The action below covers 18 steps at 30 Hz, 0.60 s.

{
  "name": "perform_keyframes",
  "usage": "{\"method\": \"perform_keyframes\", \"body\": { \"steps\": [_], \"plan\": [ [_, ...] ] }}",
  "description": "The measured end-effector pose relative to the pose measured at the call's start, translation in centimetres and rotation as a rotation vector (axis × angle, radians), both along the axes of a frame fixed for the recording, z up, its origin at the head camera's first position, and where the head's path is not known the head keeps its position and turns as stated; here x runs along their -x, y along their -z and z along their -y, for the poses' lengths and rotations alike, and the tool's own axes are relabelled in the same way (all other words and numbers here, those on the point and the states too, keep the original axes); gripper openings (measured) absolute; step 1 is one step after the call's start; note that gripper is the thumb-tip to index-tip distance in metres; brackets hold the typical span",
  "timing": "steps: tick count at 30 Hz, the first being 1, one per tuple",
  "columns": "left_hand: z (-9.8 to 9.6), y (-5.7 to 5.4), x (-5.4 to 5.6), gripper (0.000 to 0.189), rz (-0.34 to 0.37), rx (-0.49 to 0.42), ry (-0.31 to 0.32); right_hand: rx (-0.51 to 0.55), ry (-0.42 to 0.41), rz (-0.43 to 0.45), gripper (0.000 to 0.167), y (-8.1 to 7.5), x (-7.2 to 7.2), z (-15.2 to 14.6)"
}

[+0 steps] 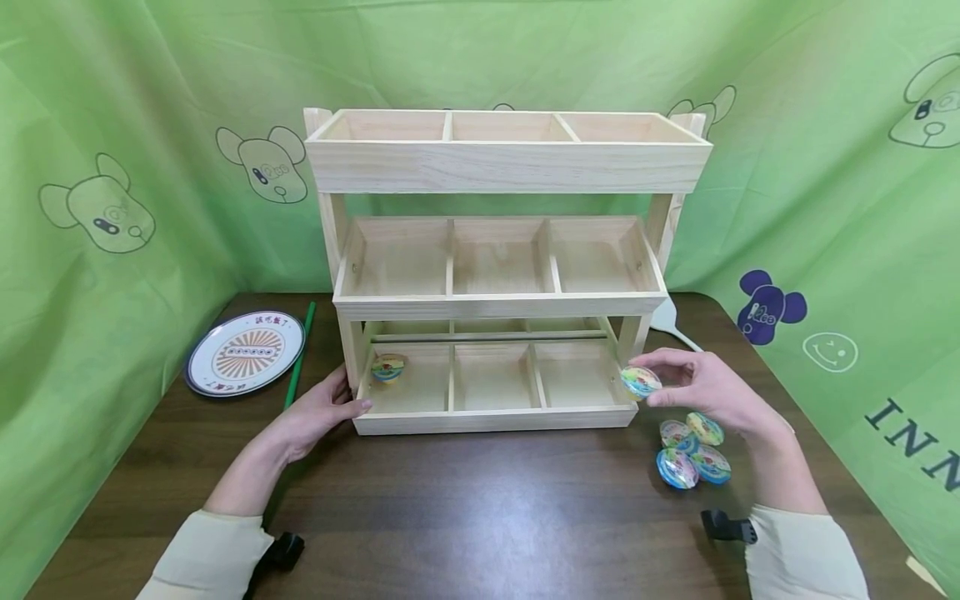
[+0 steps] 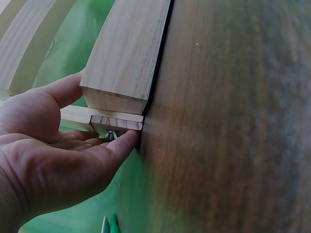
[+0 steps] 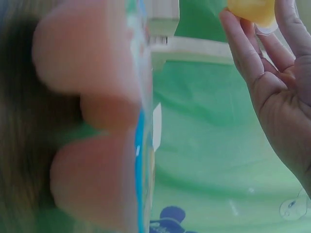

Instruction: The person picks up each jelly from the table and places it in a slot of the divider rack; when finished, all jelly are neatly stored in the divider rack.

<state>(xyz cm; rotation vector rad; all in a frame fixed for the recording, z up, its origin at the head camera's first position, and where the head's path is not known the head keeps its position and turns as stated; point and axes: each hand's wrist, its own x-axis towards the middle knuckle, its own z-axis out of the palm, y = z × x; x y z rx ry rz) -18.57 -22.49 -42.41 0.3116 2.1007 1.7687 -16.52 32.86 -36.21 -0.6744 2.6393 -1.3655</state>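
My right hand (image 1: 716, 390) pinches a small jelly cup (image 1: 641, 382) between thumb and fingers, beside the front right corner of a wooden three-tier rack (image 1: 495, 419). In the right wrist view this cup (image 3: 253, 9) shows yellow-orange contents. At the rack's lower left corner, my left hand (image 1: 318, 415) grips the frame; the left wrist view has its thumb and fingers about the tray end (image 2: 119, 63). Another jelly cup (image 1: 387, 367) lies in the left compartment of the bottom tray. Several more jelly cups (image 1: 677, 469) sit clustered on the table below my right hand.
A round plate (image 1: 245, 353) lies at the table's left, with a green stick (image 1: 300, 358) alongside. Behind the rack's right leg is a white spatula-like utensil (image 1: 666, 318). Green cloth (image 1: 480, 50) surrounds the dark wooden table (image 1: 495, 517) at the back and sides.
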Motion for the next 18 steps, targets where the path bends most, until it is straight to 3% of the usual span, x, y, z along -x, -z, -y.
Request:
{"method": "perform_keyframes", "body": {
  "steps": [9,18],
  "plan": [
    [0.0,0.3,0.0,0.087,-0.006,0.002,-0.001,-0.025,0.043,0.034,0.045,-0.2,0.6,2.7],
    [0.1,0.4,0.1,0.086,-0.008,0.000,-0.011,0.024,0.000,0.040,0.046,0.4,1.5,4.7]
  ]
}}
